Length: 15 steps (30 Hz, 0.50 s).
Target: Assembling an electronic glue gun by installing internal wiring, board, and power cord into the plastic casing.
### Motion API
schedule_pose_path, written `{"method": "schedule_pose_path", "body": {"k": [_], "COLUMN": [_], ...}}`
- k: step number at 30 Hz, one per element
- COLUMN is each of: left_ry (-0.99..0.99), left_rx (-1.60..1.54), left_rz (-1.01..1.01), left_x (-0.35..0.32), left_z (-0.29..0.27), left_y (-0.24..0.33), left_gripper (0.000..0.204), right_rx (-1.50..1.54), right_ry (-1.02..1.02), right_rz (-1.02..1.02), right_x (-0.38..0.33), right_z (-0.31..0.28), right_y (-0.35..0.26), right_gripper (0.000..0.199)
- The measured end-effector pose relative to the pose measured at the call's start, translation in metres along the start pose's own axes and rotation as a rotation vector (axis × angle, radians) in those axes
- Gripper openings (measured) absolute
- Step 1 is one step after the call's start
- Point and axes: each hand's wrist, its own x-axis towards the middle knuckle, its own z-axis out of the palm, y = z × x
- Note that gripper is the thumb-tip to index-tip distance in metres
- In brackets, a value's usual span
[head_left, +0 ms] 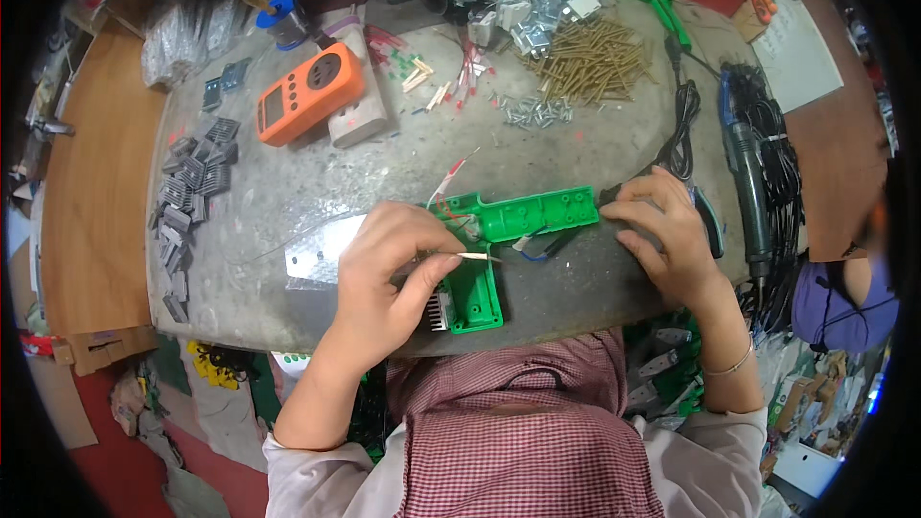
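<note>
A head-worn fisheye camera is looking down from close above the desk (585, 302), over the wearer's apron (523, 451).

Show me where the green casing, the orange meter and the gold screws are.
Green casing (537, 216): head view, on its longer section.
Orange meter (303, 100): head view, on the middle of its body.
Gold screws (595, 59): head view, mid-pile.

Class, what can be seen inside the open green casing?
In the green casing, thin red wires show near its corner; the left hand covers part, so anything beneath cannot be seen.
</note>
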Motion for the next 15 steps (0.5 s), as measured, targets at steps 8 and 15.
{"method": "schedule_pose_path", "body": {"k": [8,15], "left_ry": [0.052,0.167], "left_rx": [-0.004,0.106], "left_rz": [0.022,0.078], "left_x": [-0.002,0.005], "left_z": [0.000,0.012], "left_y": [-0.005,0.000], "left_gripper": [0.008,0.015], "right_rx": [-0.058,0.048], "right_ry": [-0.009,0.141], "right_rz": [-0.127,0.023], "right_x": [0.012,0.044], "right_z": [-0.001,0.002], "right_y": [0.004,0.026], "right_gripper": [0.020,0.016]}}
